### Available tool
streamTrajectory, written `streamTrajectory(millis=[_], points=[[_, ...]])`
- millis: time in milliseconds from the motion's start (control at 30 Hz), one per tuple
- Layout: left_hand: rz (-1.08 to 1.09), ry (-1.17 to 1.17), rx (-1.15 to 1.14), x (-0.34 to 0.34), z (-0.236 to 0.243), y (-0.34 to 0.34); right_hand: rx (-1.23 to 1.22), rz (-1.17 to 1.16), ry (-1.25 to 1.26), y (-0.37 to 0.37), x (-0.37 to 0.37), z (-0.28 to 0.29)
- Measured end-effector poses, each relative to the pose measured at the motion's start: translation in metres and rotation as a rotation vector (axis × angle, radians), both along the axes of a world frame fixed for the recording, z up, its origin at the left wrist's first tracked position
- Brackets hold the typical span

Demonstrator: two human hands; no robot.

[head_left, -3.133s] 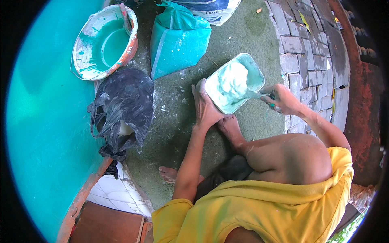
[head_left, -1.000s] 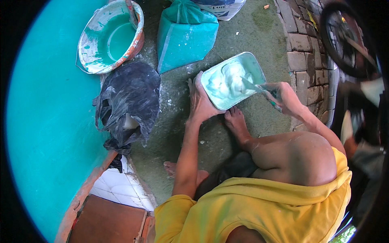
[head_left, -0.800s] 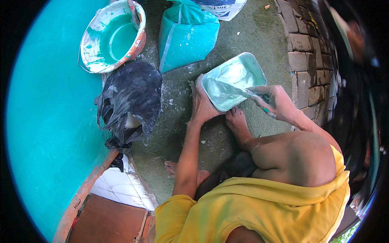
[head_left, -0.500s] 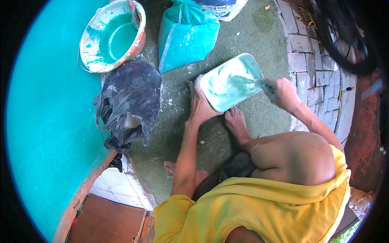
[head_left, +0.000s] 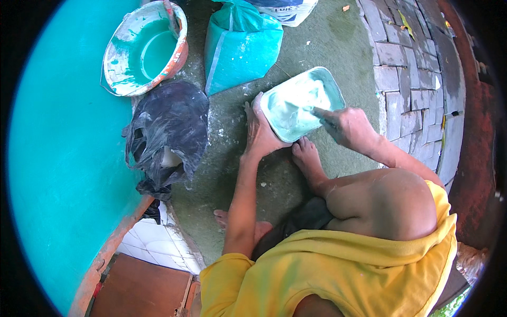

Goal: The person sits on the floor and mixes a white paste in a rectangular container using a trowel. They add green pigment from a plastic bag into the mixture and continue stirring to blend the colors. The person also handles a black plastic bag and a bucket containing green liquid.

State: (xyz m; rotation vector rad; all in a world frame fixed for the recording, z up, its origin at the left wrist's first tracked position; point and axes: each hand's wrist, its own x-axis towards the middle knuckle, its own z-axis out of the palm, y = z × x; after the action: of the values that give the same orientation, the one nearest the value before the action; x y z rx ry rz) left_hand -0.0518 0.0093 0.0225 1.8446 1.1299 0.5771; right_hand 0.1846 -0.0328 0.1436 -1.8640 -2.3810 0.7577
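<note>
One turquoise wall, curving down the left side. One grey-green concrete floor, spotted with white. One strip of grey paving, at right. One yellow shirt, worn, across the lower edge. One paint-smeared bucket, tilted against the wall, green inside, with a stick-like handle at its rim. One turquoise sack, tied at the neck, right of the bucket. One crumpled black plastic bag, below both. One pale-green rectangular tub, between the two hands, just beyond a bare foot; cannot tell whether resting on the floor. One left hand, thumb and fingers spread around the tub's near-left corner, gripping. One right hand, over the tub's right edge, fingers curled round a smeared tool, partly hidden, tip against white paste.
</note>
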Motion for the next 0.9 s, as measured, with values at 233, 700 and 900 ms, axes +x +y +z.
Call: streamTrajectory(millis=[233,700,900], points=[[-0.036,0.043,0.067,-0.005,-0.002,0.004,-0.176,-0.062,-0.158,0.002,0.027,0.011],[-0.041,0.018,0.159,-0.001,-0.006,-0.003,-0.085,-0.095,0.056,-0.001,0.017,0.006],[-0.043,0.013,0.109,-0.004,-0.003,0.001,0.066,-0.113,-0.097,0.005,0.036,0.030]])
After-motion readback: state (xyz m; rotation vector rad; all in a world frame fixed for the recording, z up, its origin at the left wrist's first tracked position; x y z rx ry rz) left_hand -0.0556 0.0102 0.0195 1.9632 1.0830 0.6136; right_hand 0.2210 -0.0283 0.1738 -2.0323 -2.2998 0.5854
